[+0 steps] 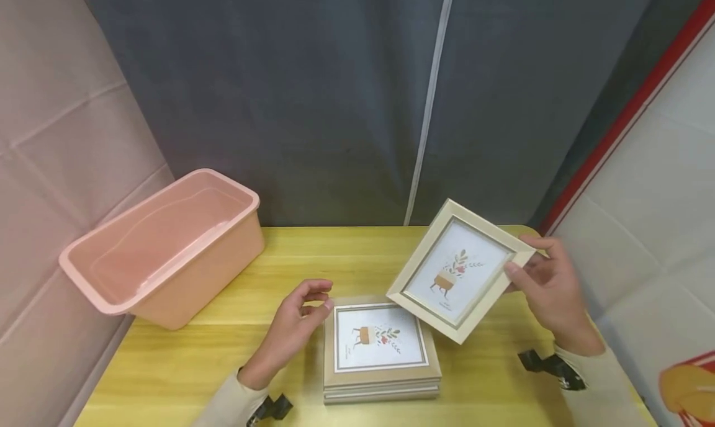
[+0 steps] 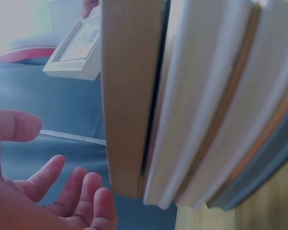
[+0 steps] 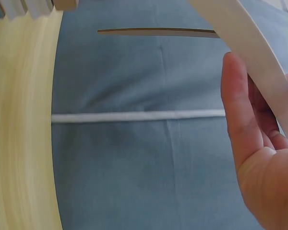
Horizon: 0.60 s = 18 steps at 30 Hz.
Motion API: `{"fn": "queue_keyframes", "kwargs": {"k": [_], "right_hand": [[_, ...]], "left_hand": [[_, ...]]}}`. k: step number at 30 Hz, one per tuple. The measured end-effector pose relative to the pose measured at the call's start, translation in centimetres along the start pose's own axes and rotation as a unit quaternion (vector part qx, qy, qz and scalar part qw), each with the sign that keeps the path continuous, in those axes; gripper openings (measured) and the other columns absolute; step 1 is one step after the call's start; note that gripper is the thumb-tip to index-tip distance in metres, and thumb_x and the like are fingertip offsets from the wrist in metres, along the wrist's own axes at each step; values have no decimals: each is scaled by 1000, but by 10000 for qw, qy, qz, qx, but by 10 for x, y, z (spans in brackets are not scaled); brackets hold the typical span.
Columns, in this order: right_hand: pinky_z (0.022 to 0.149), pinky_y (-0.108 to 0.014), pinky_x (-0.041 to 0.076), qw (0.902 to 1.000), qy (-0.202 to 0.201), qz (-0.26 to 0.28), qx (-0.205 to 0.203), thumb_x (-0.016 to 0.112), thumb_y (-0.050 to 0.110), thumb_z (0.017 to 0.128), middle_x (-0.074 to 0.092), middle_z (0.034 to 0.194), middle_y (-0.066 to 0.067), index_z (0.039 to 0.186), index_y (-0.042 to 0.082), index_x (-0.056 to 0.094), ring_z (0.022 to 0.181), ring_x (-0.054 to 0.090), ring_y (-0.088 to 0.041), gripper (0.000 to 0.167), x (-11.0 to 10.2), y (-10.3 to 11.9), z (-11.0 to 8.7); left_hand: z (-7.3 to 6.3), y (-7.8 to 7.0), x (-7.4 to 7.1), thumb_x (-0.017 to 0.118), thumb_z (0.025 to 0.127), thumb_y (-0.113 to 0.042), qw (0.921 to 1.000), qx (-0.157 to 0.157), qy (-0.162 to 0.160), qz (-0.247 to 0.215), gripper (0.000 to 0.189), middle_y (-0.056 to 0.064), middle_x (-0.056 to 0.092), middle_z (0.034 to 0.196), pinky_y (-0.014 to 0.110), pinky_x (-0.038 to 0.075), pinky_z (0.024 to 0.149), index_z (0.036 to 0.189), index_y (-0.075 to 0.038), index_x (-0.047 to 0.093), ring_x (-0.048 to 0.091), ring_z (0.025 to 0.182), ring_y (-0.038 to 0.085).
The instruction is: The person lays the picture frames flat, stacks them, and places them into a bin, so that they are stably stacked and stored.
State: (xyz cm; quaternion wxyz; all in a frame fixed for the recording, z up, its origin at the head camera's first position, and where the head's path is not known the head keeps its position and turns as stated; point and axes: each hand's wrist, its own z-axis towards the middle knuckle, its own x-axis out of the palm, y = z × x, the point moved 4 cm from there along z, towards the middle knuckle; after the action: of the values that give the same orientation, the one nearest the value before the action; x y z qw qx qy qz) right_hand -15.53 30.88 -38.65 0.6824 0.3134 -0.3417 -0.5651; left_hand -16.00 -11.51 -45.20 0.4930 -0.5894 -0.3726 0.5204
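Observation:
In the head view my right hand (image 1: 553, 290) pinches a cream picture frame (image 1: 480, 315) by its right corner, thumb on the front. The frame is tilted and held up over the right of a stack of picture frames (image 1: 385, 377). Both prints show a plant in a brown pot. Beside the stack's upper left corner is my left hand (image 1: 293, 328), fingers loosely bent and nothing in them. The left wrist view shows the stacked frames (image 2: 197, 105) edge-on, apart from the left hand (image 2: 62, 191). In the right wrist view the right hand (image 3: 264, 158) grips the frame's edge (image 3: 254, 57).
A pink plastic tub (image 1: 206, 278) stands at the table's left, with nothing seen inside. The yellow wood-grain table (image 1: 223, 365) ends at a dark grey curtain (image 1: 290, 104) with a white strip. Pale panels flank both sides, the right one edged in red.

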Motion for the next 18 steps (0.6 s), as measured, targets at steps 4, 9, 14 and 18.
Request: {"fn": "queue_keyframes", "kwargs": {"k": [4, 9, 14, 18], "right_hand": [[60, -33, 65, 9982, 274, 417, -318, 39, -36, 89, 75, 119, -18, 139, -17, 39, 88, 78, -22, 54, 5, -1, 2], [61, -33, 65, 9984, 495, 205, -170, 41, -34, 91, 74, 123, -12, 140, -16, 39, 92, 77, -18, 52, 18, -2, 0], [61, -31, 65, 9969, 716, -308, 99, 45, -29, 94, 74, 124, -3, 141, -14, 39, 92, 77, -13, 49, 29, -3, -1], [60, -33, 65, 9947, 1014, -108, 89, 44, -29, 95, 73, 128, -5, 140, -16, 36, 95, 78, -15, 48, 40, -6, -3]], "left_hand": [[15, -10, 10, 70, 102, -17, 9989, 297, 315, -176, 40, 8, 66, 138, 29, 55, 101, 139, -7, 61, 61, 125, 31], [17, -24, 21, 67, 103, -15, 9929, 727, 821, -451, 43, 12, 62, 142, 27, 56, 101, 144, -5, 57, 60, 125, 32], [23, -38, 35, 65, 103, -14, 9820, 1157, 1328, -683, 49, 15, 57, 149, 28, 55, 104, 149, -4, 52, 57, 130, 35], [27, -44, 46, 64, 104, -18, 9752, 1315, 1643, -689, 55, 12, 52, 157, 31, 52, 111, 155, -6, 47, 51, 141, 35]]}}
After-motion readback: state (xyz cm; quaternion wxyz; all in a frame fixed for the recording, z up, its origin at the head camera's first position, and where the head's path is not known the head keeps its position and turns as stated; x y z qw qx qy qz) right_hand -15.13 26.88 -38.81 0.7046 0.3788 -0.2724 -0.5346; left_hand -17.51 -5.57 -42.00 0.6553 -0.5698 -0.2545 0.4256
